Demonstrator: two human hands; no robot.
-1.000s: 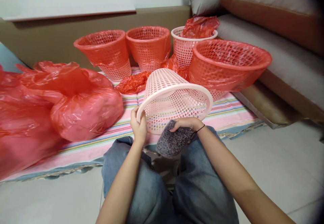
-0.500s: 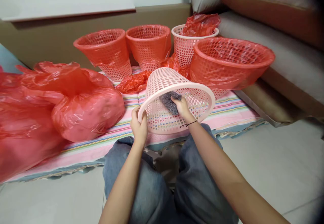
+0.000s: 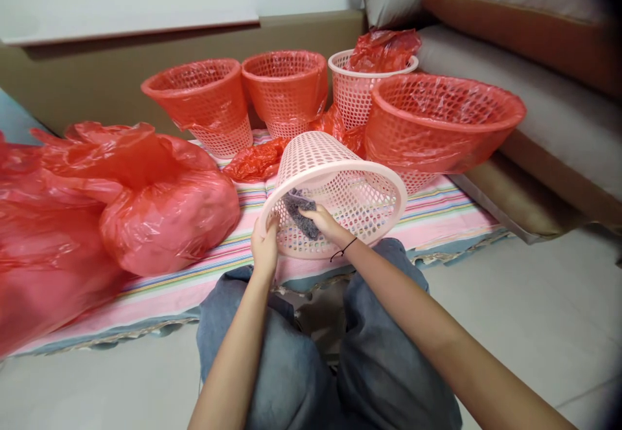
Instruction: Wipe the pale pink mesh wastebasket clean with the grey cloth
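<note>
A pale pink perforated plastic basket (image 3: 315, 151) lies tilted on its side above my knees, its mouth facing me. My left hand (image 3: 265, 245) is closed round the left part of its rim. Inside the mouth, my right hand (image 3: 324, 223) grips a dark grey fuzzy cloth (image 3: 302, 213) near the basket's left inner wall. Part of the cloth is hidden behind my fingers. Behind the basket lies a crumpled red plastic bag (image 3: 257, 161).
Red-lined baskets (image 3: 201, 103) stand at the back and right (image 3: 442, 119). A pink basket (image 3: 352, 93) beside them holds bunched red plastic. Full red bags (image 3: 170, 210) rest at left on a striped cloth (image 3: 194, 287). Stacked cushions (image 3: 525, 93) rise at right.
My right hand has moved the grey cloth leftward and slightly down inside the basket. The basket has shifted a little left, with my left hand still on its rim.
</note>
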